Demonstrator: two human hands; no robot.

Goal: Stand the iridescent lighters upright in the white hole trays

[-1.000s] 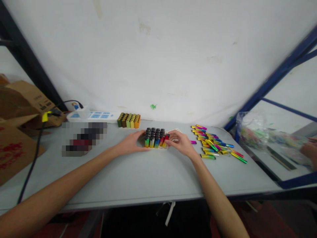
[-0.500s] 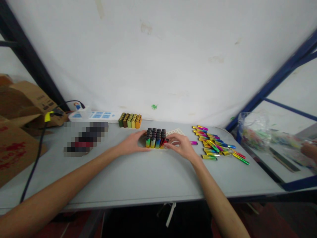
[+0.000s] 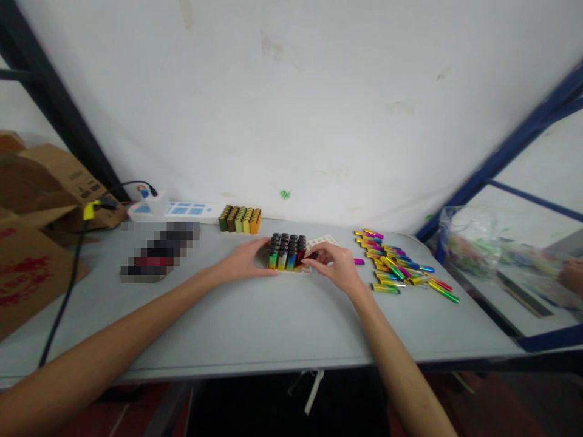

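Note:
Upright lighters [image 3: 286,250] with black tops and yellow, green and blue bodies stand in close rows at mid-table, on a pale base. My left hand [image 3: 243,261] wraps the left side of this block, fingers behind and thumb along the front edge. Between the thumb and fingertips of my right hand [image 3: 337,264] is a lighter [image 3: 313,255] with a black end, tilted at the block's right front corner. Its body is mostly hidden. Behind my right hand a white tray [image 3: 326,239] with small holes shows partly.
Loose shiny metallic-coloured lighters [image 3: 392,267] lie scattered on the right. Another block of upright green, brown and yellow pieces [image 3: 240,220] stands by the wall, beside a power strip [image 3: 191,210]. Cardboard boxes [image 3: 36,267] and a black cable [image 3: 66,303] are left; a plastic bag [image 3: 471,240] is right.
The lighter in my right hand has tilted, its black end now pointing more to the right, away from the block. My left hand keeps its place.

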